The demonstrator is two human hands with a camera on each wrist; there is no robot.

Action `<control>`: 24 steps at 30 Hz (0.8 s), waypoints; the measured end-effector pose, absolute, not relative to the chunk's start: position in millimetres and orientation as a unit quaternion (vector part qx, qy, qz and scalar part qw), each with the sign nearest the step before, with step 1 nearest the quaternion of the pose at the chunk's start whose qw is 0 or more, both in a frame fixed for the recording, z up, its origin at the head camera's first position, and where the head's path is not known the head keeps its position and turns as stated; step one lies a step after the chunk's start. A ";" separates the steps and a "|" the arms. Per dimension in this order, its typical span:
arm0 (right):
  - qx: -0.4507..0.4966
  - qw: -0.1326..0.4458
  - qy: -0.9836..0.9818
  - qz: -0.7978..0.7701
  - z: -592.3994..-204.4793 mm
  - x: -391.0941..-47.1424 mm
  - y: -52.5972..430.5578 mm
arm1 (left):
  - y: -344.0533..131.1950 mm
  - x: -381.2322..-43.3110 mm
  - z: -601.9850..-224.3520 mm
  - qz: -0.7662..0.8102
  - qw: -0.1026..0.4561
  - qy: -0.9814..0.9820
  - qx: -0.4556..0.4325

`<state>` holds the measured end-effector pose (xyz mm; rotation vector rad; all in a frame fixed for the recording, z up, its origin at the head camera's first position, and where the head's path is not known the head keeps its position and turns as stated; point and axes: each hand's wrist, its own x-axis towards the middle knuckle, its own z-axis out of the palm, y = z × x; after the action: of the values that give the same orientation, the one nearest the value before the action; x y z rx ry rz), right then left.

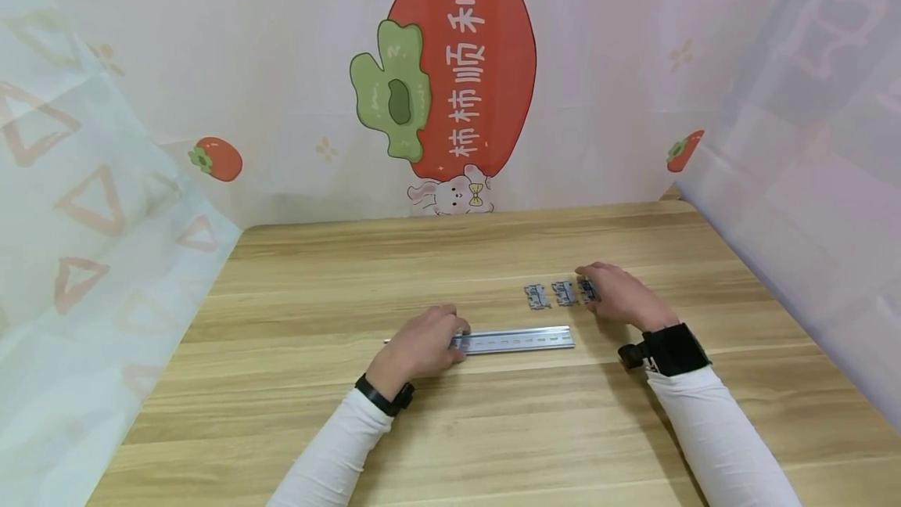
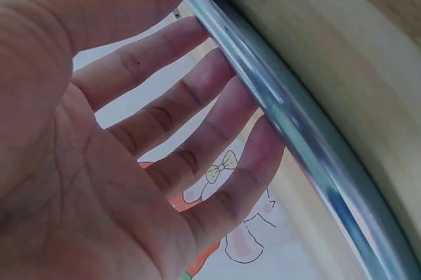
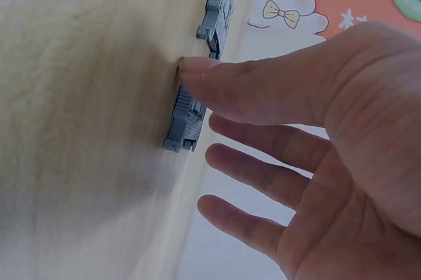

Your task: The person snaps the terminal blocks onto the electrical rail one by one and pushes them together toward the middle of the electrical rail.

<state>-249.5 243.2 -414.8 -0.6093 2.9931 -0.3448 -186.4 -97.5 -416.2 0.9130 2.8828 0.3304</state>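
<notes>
A slotted metal DIN rail (image 1: 521, 341) lies lengthwise on the table in the head view. My left hand (image 1: 422, 343) holds it by the left part, thumb and fingers across its edges; the palm covers that stretch from above. In the left wrist view the fingertips meet the long edge of the rail (image 2: 279, 112). Farther back on the right, my right hand (image 1: 622, 297) pinches the rightmost grey terminal block (image 1: 587, 289). The right wrist view has the thumb (image 3: 223, 86) over the middle of this block (image 3: 185, 119), the index finger mostly hidden behind.
Two more grey terminal blocks, a left one (image 1: 537, 296) and a middle one (image 1: 565, 293), lie flat in a row beside the right hand. The wood-grain table (image 1: 493, 429) ends at a printed cloth backdrop (image 1: 303, 84), with pale sheets at both sides.
</notes>
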 end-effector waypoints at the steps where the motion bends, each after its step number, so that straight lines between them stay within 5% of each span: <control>1: -0.199 0.034 0.973 -0.111 -414.8 -249.4 243.1 | -97.4 -186.5 -415.9 0.110 0.051 0.947 0.299; 24: -0.210 0.022 0.972 -0.104 -415.3 -248.7 241.2 | -96.9 -184.1 -414.1 0.113 0.056 0.950 0.286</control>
<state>-248.7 241.2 -415.3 -0.6500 3.0104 -0.3224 -184.1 -96.9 -414.1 0.8677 2.8820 0.3419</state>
